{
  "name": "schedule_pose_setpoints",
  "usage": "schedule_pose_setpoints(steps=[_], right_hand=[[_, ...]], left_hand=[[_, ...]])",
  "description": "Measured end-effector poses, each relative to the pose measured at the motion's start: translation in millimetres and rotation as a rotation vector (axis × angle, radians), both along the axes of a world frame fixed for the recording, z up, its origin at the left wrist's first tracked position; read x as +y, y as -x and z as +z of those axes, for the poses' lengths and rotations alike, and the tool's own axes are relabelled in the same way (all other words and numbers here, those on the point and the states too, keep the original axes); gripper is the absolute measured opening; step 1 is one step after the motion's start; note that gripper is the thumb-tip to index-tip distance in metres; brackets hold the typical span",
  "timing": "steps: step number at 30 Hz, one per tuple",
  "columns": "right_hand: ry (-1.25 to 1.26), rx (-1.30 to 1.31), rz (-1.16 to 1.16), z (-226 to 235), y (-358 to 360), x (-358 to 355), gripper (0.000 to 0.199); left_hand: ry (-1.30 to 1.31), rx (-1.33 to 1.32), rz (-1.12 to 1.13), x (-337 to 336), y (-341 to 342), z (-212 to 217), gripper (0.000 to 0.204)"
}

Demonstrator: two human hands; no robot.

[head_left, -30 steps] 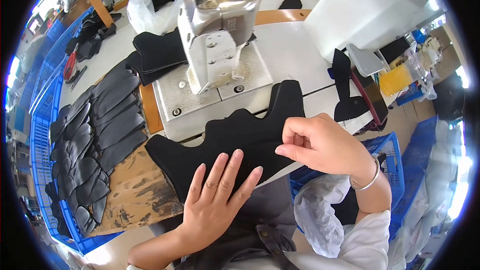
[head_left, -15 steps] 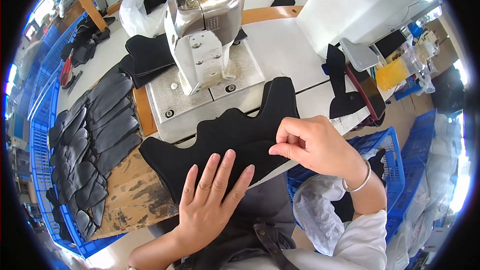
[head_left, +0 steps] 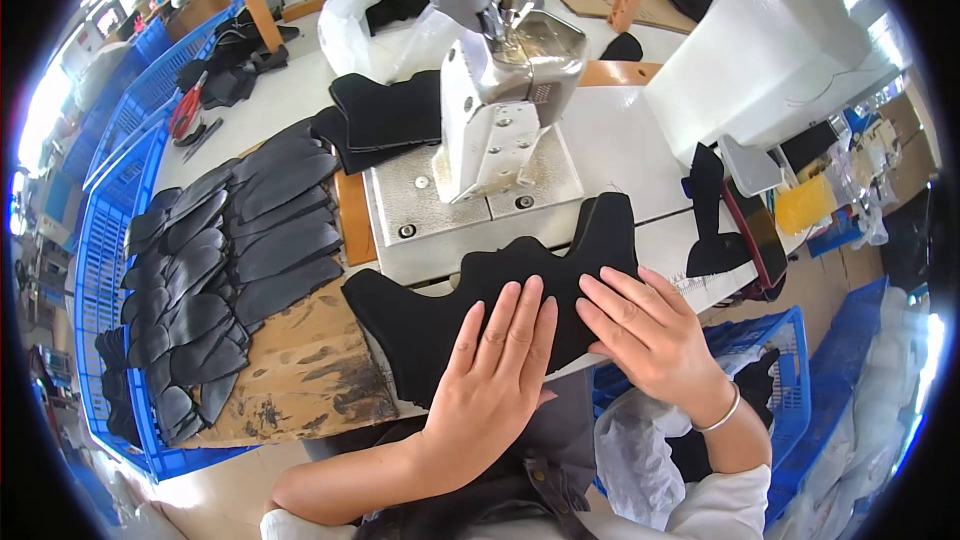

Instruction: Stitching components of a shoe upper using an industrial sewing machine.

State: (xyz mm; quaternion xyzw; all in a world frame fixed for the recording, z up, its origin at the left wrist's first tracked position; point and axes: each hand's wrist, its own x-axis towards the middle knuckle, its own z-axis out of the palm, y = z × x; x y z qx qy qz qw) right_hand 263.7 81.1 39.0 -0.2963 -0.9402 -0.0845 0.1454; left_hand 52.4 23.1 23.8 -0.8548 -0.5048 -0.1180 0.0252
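Observation:
A black, curved-edge fabric piece (head_left: pixel 440 315) lies flat across the near edge of the white work table. My left hand (head_left: pixel 492 370) rests on its middle with the fingers stretched out. On the piece's right part lies my right hand (head_left: pixel 645 335), its fingers extended and the thumb partly hidden below. Neither hand grips anything. Just beyond the fabric stands the metal post of a sewing machine (head_left: pixel 500 120), with its needle area above. Two or more black fabric pieces (head_left: pixel 385 115) are stacked to the left of the post.
Rows of black leather-like pieces (head_left: pixel 285 235) cover a stained cardboard sheet (head_left: pixel 300 370) at the left. Red-handled scissors (head_left: pixel 187 112) lie farther back. A black strip (head_left: pixel 708 210) and a dark red-edged phone-like object (head_left: pixel 757 240) sit at right. Below is a blue crate (head_left: pixel 790 370) with a plastic bag.
My right hand has gone from curled fingers at the fabric's edge to lying flat on it. The view has shifted, so the scene sits lower and further right.

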Motion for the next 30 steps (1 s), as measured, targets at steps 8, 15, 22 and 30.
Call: schedule_pose_setpoints(steps=[8,15,22,30], right_hand=[[-0.166,-0.074,0.292,13.6,-0.5,27.3,0.029],[-0.432,0.164,0.364,43.2,23.8,20.2,0.022],[0.018,0.474,0.203,-13.8,42.5,10.6,0.039],[-0.003,0.439,0.164,-30.2,54.9,7.1,0.025]], left_hand=[[0.006,0.054,0.088,-14.4,19.2,12.6,0.079],[-0.35,0.046,0.078,-8.3,64.1,59.5,0.044],[-0.687,0.134,0.402,50.4,169.4,87.8,0.043],[-0.041,0.209,0.016,202.2,115.2,16.0,0.062]])
